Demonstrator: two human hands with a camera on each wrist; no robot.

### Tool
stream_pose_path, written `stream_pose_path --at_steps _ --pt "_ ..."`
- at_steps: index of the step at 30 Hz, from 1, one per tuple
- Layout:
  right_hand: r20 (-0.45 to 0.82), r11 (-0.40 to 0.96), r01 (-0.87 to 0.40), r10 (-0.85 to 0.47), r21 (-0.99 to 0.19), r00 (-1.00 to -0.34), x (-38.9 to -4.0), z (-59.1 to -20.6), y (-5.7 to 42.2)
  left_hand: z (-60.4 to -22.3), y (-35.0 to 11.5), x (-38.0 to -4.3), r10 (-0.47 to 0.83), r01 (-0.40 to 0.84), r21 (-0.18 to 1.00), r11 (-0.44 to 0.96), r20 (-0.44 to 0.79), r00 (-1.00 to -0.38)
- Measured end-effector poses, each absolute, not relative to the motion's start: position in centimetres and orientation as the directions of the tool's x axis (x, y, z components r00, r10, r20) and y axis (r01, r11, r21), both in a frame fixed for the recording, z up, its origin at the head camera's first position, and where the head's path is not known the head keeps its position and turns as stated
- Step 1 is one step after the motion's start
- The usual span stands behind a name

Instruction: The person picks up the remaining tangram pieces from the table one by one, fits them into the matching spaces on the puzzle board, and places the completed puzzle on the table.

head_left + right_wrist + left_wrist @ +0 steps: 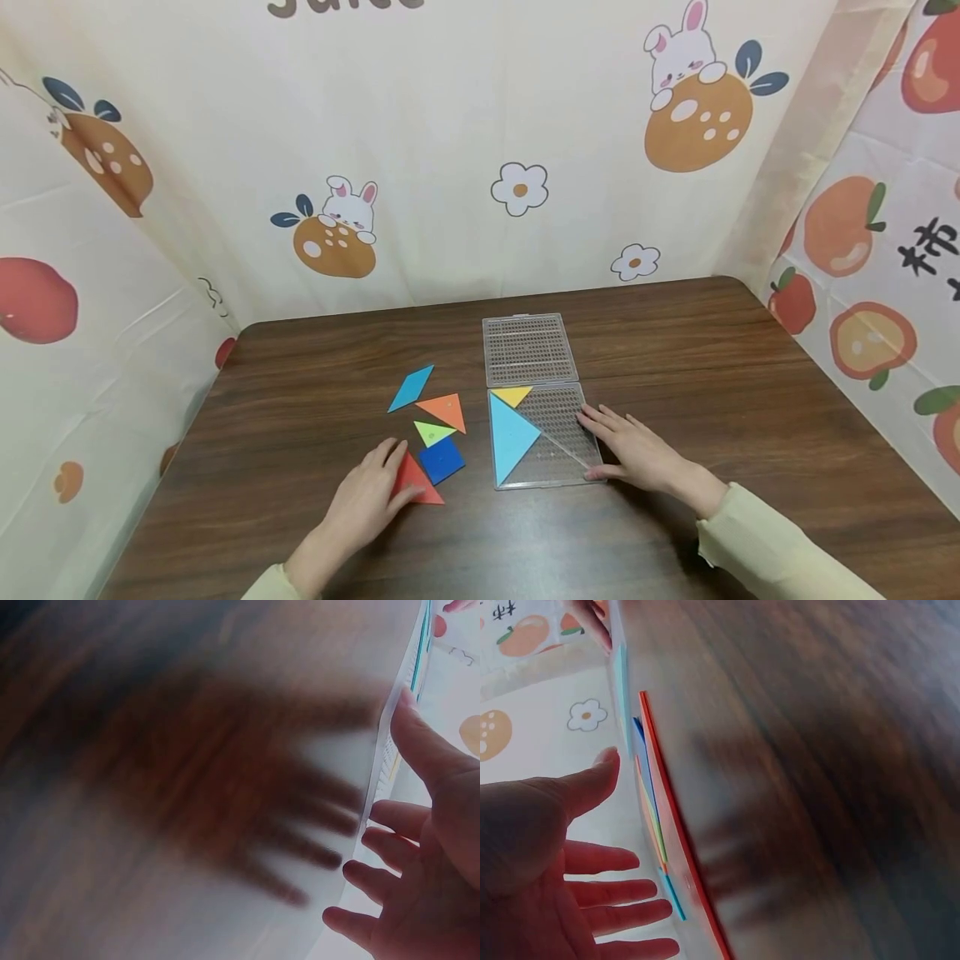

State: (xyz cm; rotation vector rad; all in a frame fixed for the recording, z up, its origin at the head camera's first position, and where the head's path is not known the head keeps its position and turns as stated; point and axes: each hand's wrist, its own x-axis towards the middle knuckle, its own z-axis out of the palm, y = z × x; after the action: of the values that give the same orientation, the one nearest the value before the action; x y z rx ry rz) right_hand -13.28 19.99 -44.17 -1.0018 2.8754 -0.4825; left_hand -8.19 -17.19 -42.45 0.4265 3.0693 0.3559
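My left hand (367,492) reaches over a large red triangle tile (422,487), its fingers extended and covering part of it. Close beside that tile are a dark blue square (442,460), a lime triangle (432,433), an orange triangle (448,412) and a blue parallelogram (412,388). My right hand (637,450) rests at the right edge of a clear hinged case (573,454), with thumb and fingertips at its rim. Inside the case's near half lie a large light blue triangle (513,437) and a small yellow triangle (511,395).
The case's lid half (528,350) lies folded back behind the near half, patterned with small dots. Everything sits on a dark wood table (315,375). Printed curtains (450,108) hang behind the table and along both sides.
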Motion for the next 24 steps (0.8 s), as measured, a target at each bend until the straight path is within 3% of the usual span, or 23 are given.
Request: stream_pose_path --at_steps 6,24 --pt "0.034 0.741 -0.589 -0.613 -0.321 -0.79 -13.3 -44.2 20.0 -42.3 -17.6 -8.4 0.25 0.228 0.255 0.94 -0.056 -0.967" --pt "0.018 0.751 -0.578 -0.605 -0.319 -0.796 -13.3 -44.2 19.9 -42.3 -18.3 -9.6 0.26 0.234 0.296 0.926 -0.05 -0.964"
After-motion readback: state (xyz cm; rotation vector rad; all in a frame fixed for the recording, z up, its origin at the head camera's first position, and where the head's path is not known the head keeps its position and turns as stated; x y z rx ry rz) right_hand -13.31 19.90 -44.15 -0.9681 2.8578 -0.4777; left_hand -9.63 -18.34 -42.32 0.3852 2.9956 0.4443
